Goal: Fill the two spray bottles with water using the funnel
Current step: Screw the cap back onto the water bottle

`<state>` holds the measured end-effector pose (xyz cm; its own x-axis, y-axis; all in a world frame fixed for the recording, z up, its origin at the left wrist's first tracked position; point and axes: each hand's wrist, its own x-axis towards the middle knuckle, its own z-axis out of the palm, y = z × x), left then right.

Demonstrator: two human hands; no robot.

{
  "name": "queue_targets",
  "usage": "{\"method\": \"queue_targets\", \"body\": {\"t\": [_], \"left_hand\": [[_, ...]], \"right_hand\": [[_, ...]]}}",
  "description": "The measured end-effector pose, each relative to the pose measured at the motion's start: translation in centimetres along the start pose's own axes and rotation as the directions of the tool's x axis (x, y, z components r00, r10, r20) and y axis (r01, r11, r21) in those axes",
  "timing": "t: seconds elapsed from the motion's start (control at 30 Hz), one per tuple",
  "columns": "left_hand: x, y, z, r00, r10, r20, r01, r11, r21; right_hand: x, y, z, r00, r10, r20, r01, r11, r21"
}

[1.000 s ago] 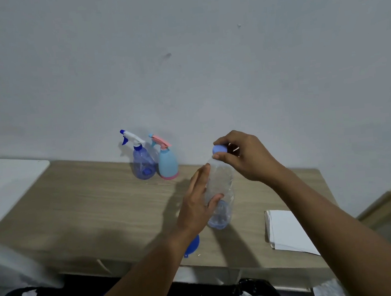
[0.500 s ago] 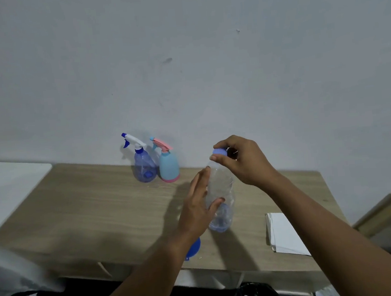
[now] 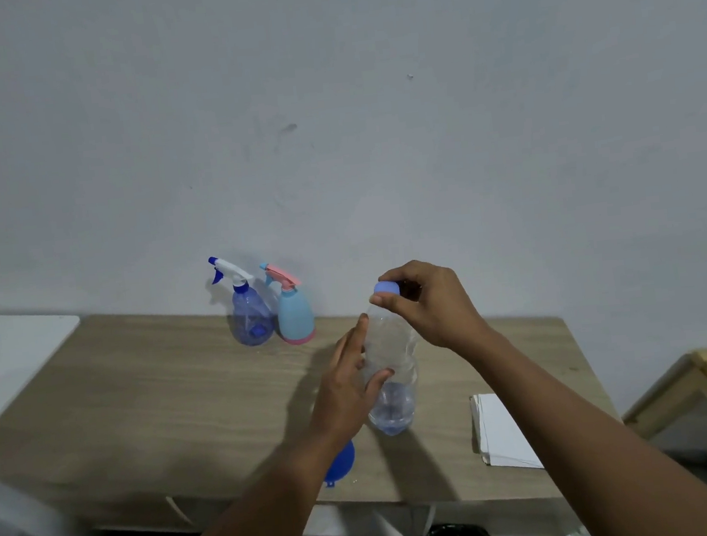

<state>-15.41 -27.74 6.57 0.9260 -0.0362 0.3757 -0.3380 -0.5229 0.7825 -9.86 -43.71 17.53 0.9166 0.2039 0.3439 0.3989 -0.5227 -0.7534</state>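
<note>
Water bottle (image 3: 392, 376) upright on table (image 3: 161, 394), cap (image 3: 387, 289) uppermost, pinched by right hand (image 3: 433, 303), left hand (image 3: 342, 394) clasped around its body.

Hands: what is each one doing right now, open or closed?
Left hand: closed, holds the water bottle between thumb and fingers.
Right hand: closed, pinches the bottle's blue cap.

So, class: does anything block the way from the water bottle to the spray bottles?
Nothing lies on the table between water bottle and spray bottles, but its cap and their trigger heads are on.
</note>
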Motion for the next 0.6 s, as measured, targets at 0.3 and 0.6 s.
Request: {"method": "queue_targets", "body": {"t": [0.3, 0.6], "left_hand": [[-1.2, -0.7, -0.7, 0.998, -0.013, 0.055, 0.009, 0.998, 0.065], [-7.1, -8.8, -3.2, 0.966, -0.255, 0.031, 0.229, 0.911, 0.344]], "right_hand": [[-2.7, 2.0, 1.0, 0.993, 0.057, -0.099, -0.047, 0.994, 0.097], [-10.1, 10.6, 8.7, 0.956, 0.292, -0.004, -0.279, 0.916, 0.289]]}}
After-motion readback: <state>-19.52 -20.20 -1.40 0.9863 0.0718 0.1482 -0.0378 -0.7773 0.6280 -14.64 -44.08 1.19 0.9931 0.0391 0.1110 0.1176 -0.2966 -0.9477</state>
